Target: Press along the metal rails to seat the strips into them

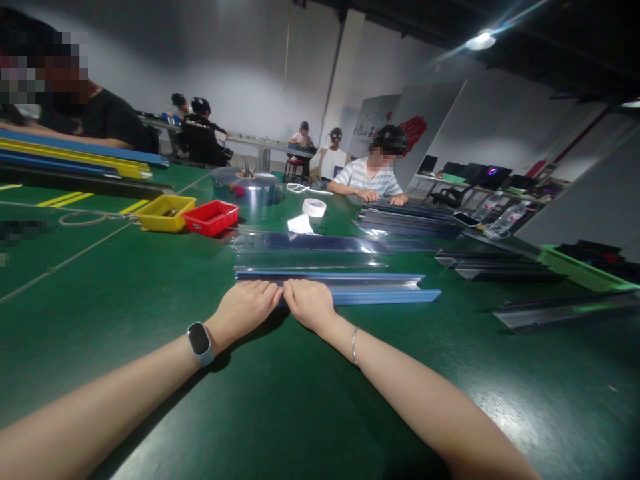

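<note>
A long blue channel-shaped strip (383, 296) lies crosswise on the green table in front of me. My left hand (250, 307) is closed over its left part, fingers curled. Right beside it, my right hand (311, 303) is also closed on the strip, the two thumbs nearly meeting. The fingertips of both hands are partly hidden. Just beyond the blue strip lie clear plastic strips (310, 259) and a darker flat strip (327, 243).
A yellow bin (166, 215) and a red bin (212, 219) stand left, near a big film roll (247, 185) and a tape roll (314, 208). Dark profiles (500, 265) and a green basket (585, 268) are at right. A co-worker (373, 175) sits opposite; another person (95, 120) is at left.
</note>
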`<action>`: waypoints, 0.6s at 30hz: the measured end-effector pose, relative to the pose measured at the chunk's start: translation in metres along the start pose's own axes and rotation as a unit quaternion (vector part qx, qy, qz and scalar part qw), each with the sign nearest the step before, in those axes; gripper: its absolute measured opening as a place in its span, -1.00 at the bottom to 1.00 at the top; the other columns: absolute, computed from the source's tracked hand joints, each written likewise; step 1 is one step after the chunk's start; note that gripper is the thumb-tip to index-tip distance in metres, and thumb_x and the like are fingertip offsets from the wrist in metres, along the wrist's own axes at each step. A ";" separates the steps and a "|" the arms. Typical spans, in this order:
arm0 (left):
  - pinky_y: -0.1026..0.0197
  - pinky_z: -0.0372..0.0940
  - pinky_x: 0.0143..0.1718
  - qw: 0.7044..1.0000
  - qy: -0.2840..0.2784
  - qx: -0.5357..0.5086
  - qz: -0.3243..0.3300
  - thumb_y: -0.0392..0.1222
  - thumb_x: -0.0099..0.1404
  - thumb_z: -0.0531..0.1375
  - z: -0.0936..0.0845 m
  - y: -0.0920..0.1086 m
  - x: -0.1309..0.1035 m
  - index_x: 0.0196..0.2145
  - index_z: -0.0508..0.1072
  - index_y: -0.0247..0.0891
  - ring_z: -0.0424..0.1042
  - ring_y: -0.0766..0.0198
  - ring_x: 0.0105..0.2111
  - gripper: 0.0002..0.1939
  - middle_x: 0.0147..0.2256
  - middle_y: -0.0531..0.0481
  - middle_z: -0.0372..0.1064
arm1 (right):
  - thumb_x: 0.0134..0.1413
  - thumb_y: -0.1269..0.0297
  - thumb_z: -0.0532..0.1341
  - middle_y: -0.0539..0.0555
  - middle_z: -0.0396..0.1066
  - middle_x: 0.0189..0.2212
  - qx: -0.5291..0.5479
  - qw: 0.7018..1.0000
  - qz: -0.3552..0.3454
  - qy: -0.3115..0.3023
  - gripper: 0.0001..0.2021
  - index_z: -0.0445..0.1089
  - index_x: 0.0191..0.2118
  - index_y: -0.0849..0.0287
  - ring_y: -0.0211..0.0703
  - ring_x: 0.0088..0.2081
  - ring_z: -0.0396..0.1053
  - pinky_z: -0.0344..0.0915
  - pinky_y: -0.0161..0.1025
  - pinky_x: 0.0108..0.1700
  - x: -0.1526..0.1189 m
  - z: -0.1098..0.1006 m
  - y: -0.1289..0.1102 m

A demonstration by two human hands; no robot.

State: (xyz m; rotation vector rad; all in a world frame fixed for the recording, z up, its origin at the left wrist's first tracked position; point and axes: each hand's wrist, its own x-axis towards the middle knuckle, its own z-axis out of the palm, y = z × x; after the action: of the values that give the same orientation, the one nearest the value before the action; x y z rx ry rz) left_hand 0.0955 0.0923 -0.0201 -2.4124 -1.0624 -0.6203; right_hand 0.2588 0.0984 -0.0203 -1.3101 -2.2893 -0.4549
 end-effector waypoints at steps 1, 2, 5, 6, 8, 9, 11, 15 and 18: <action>0.20 0.13 -0.43 1.000 0.001 0.000 0.004 -0.20 0.28 -0.08 0.000 0.000 0.000 -0.48 0.32 -0.27 0.31 0.25 -0.48 -0.73 -0.54 -0.02 0.31 | 0.20 0.27 -0.17 0.00 0.39 -0.56 -0.002 1.000 -0.001 0.000 -0.63 0.29 -0.48 0.17 -0.30 -0.51 0.29 -0.05 -0.32 -0.45 0.000 0.000 0.000; 0.20 0.14 -0.43 1.000 0.001 0.001 0.007 -0.20 0.28 -0.08 0.000 0.000 0.000 -0.48 0.32 -0.27 0.31 0.25 -0.48 -0.74 -0.54 -0.02 0.31 | 0.20 0.26 -0.18 0.00 0.39 -0.56 -0.004 1.000 -0.002 0.000 -0.63 0.28 -0.48 0.16 -0.30 -0.51 0.29 -0.06 -0.32 -0.45 0.000 0.000 0.000; 0.21 0.14 -0.44 1.000 0.004 0.010 0.007 -0.21 0.28 -0.08 0.000 0.000 0.000 -0.47 0.32 -0.27 0.32 0.26 -0.49 -0.74 -0.54 -0.03 0.32 | 0.21 0.27 -0.18 -0.01 0.38 -0.56 -0.007 1.000 -0.003 0.001 -0.63 0.28 -0.47 0.15 -0.29 -0.51 0.29 -0.06 -0.31 -0.45 0.000 0.001 0.000; 0.21 0.14 -0.44 1.000 0.005 0.010 0.003 -0.21 0.28 -0.08 0.001 0.000 0.000 -0.47 0.32 -0.28 0.32 0.26 -0.48 -0.74 -0.53 -0.03 0.32 | 0.21 0.27 -0.18 -0.01 0.39 -0.56 -0.007 1.000 -0.004 0.001 -0.63 0.28 -0.47 0.16 -0.29 -0.51 0.29 -0.06 -0.31 -0.45 0.001 0.001 0.000; 0.21 0.14 -0.43 1.000 0.005 0.009 -0.005 -0.20 0.28 -0.09 0.002 0.000 0.000 -0.47 0.32 -0.28 0.33 0.26 -0.48 -0.73 -0.53 -0.03 0.33 | 0.21 0.26 -0.18 -0.01 0.39 -0.56 -0.008 1.000 -0.005 -0.001 -0.63 0.28 -0.47 0.16 -0.29 -0.50 0.30 -0.06 -0.31 -0.45 0.001 0.001 0.000; 0.21 0.14 -0.43 1.000 0.005 0.008 -0.010 -0.19 0.28 -0.09 0.003 0.000 0.001 -0.47 0.33 -0.28 0.33 0.26 -0.47 -0.73 -0.53 -0.03 0.33 | 0.21 0.26 -0.19 -0.01 0.39 -0.56 -0.009 1.000 -0.005 -0.003 -0.62 0.28 -0.47 0.16 -0.29 -0.50 0.30 -0.05 -0.31 -0.45 0.002 0.001 0.000; 0.21 0.14 -0.43 1.000 0.006 0.004 -0.013 -0.19 0.28 -0.09 0.003 0.000 0.001 -0.47 0.33 -0.28 0.33 0.26 -0.48 -0.72 -0.54 -0.03 0.33 | 0.21 0.26 -0.19 -0.01 0.39 -0.56 -0.013 1.000 -0.003 -0.008 -0.61 0.29 -0.48 0.17 -0.28 -0.49 0.31 -0.05 -0.31 -0.46 0.002 0.001 0.000; 0.21 0.13 -0.44 1.000 0.001 0.001 -0.009 -0.19 0.28 -0.09 0.003 0.000 0.001 -0.48 0.33 -0.27 0.33 0.25 -0.48 -0.71 -0.54 -0.02 0.33 | 0.21 0.27 -0.18 0.01 0.39 -0.56 -0.022 1.000 0.000 -0.014 -0.61 0.29 -0.48 0.18 -0.29 -0.49 0.31 -0.05 -0.31 -0.46 0.003 0.000 -0.001; 0.20 0.13 -0.43 1.000 -0.001 0.008 -0.007 -0.19 0.28 -0.09 0.003 0.000 0.002 -0.47 0.33 -0.27 0.33 0.25 -0.48 -0.72 -0.54 -0.03 0.33 | 0.21 0.27 -0.18 0.01 0.39 -0.56 -0.023 1.000 -0.007 -0.014 -0.61 0.30 -0.49 0.19 -0.29 -0.49 0.30 -0.04 -0.31 -0.46 0.002 0.000 -0.001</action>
State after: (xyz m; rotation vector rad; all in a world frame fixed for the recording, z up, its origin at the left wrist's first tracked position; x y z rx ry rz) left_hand 0.0973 0.0948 -0.0214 -2.3935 -1.0826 -0.6112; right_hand 0.2569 0.0996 -0.0192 -1.3322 -2.3255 -0.4989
